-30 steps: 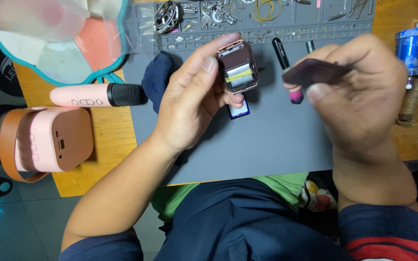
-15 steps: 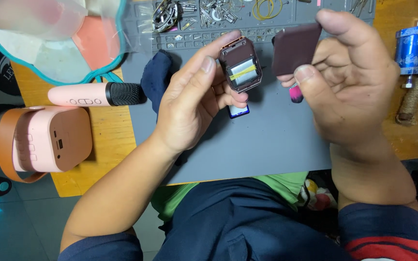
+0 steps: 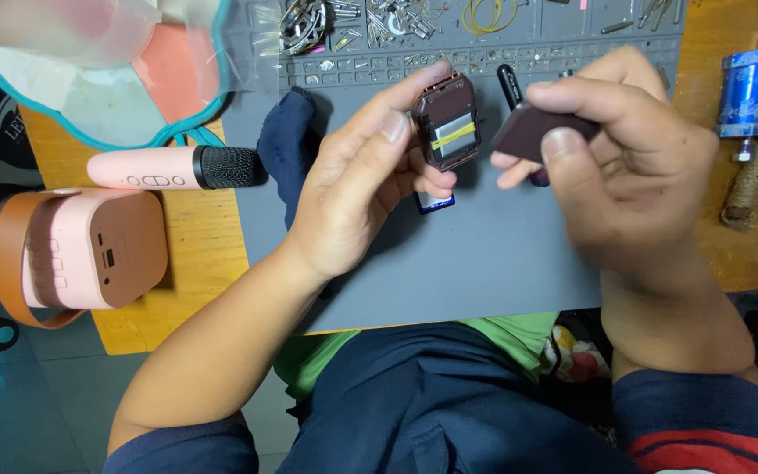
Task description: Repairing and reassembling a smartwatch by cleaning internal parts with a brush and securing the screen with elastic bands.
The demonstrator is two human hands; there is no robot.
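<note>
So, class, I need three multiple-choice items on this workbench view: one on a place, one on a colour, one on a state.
1. Where does the microphone lie?
A. On the grey mat
B. On the wooden desk, left of the mat
C. In a hand

2. What colour is the speaker?
A. Pink
B. Green
C. Black

3. How is the small device body in the left hand?
A. Opened, insides showing
B. Closed
C. Wrapped

B: it rests on wood beside the grey mat.
A: its case is pink.
A: the right hand holds the dark cover apart.

Bright, even overhead light. Soft shadows under both hands on the grey mat. Slight motion blur on right hand. Dim floor at edges.
</note>
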